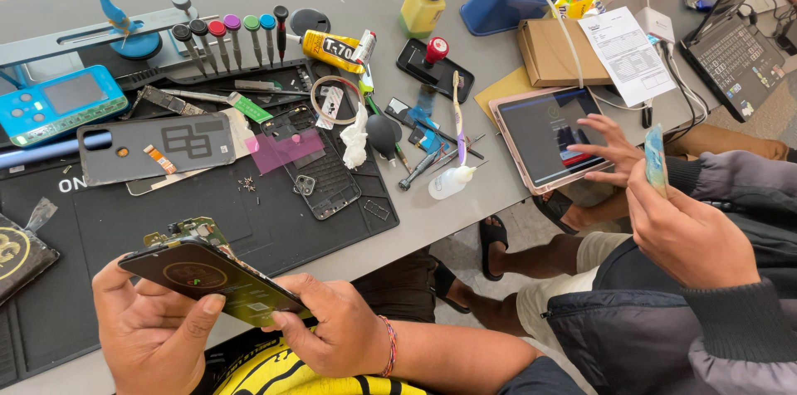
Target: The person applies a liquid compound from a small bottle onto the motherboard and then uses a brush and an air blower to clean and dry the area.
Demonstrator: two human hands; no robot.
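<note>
You are holding an opened phone [207, 279] between both hands, low over the near edge of the black mat [274, 229] on the worktop [432, 212]. Your left hand [154, 333] is cradling its left end, thumb pressed on the dark face. Your right hand [336, 324] is pinching the right end, fingers [290, 285] curled along the edge and partly under it.

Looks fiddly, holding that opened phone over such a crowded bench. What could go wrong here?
Three risks, I think. The opened phone sits between the left hand and right hand over the table edge, so a slip might drop it. The loose screws on the black mat could scatter. The small squeeze bottle lying near the edge may roll off.
</note>
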